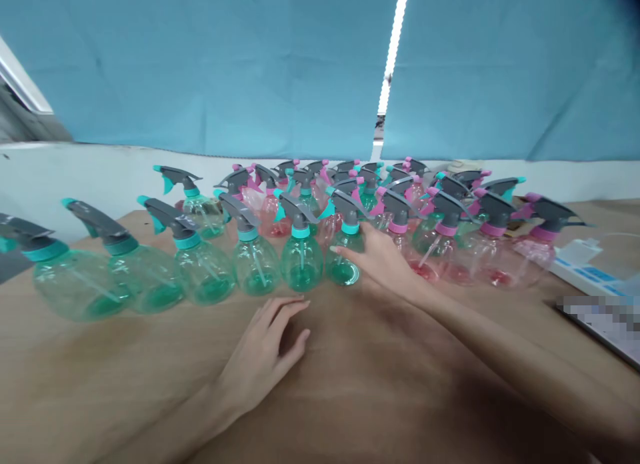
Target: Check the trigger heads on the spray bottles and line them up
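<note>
Many small spray bottles stand on a brown wooden table. A front row of green bottles with grey triggers runs from the far left to the middle. My right hand wraps round the side of the rightmost green bottle in that row. My left hand rests on the tabletop in front of the row, fingers stretched and slightly curled, holding nothing. Another green bottle stands just beyond its fingertips.
Pink bottles with pink collars crowd the right side and the back. A white power strip and a blurred flat object lie at the right edge. A blue curtain hangs behind a white ledge.
</note>
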Tool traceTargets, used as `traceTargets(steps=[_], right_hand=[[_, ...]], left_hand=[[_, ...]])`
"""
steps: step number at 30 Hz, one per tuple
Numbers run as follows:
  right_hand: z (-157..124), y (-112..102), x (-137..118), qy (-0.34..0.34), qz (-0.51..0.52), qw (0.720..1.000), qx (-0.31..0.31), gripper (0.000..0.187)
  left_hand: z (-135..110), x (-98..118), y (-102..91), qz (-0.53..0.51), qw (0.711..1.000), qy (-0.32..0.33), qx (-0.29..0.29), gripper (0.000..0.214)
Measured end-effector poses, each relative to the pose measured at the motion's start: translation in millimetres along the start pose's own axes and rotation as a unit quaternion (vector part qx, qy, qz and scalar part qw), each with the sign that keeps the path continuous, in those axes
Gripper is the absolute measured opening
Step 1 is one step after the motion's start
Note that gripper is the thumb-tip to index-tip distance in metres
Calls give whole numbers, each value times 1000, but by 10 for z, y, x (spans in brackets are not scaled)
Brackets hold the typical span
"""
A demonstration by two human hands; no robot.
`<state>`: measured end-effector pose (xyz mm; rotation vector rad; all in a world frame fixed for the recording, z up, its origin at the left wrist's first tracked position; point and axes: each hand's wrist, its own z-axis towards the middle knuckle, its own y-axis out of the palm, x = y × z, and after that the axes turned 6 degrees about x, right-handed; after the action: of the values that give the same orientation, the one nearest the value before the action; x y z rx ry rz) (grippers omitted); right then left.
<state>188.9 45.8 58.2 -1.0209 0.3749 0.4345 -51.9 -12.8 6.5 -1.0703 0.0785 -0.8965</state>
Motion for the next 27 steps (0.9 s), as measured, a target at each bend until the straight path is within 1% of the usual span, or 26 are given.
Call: traceTargets(steps=[2,5,7,9,11,13,15,17,19,21,22,23,25,27], right_hand=[[-22,-13,2,0,-10,1000,0,53],[-137,-93,-4,3,-23,1000,-5,54],[-255,-174,-17,5,-31,999,-14,57],[-383,-273,-36,7,-40,999,-24,61],[-503,-385,-58,9,-45,998,-37,61],[-599,-510,-78,9,-42,997,-60,61],[-663,-640,-82,-2,-25,995,-95,56],[-694,-762,-60,-26,8,993,-115,46],[-695,-855,-6,-37,38,992,-114,41],[-670,-908,72,-30,84,990,-108,43],[-652,-919,114,-25,126,986,-104,45],[-630,-922,156,-21,182,978,-102,47],[-582,-909,228,-21,297,949,-101,49],[-539,-882,280,-18,369,924,-103,44]], left_hand=[[39,37,24,-15,999,-28,-2,27],[105,98,101,-47,996,-71,-7,30],[148,154,179,-73,993,-95,-3,36],[189,233,270,-102,989,-109,8,49],[226,337,368,-135,985,-105,15,66],[261,455,467,-167,982,-82,16,82],[294,570,559,-193,979,-58,17,90],[325,670,642,-208,977,-47,12,90],[356,750,714,-224,974,-42,3,88],[394,819,774,-244,969,-35,-4,89],[417,853,799,-253,967,-32,-6,91],[442,887,823,-262,965,-29,-9,92],[498,958,864,-281,959,-25,-19,92],[554,1018,901,-307,951,-13,-24,94]])
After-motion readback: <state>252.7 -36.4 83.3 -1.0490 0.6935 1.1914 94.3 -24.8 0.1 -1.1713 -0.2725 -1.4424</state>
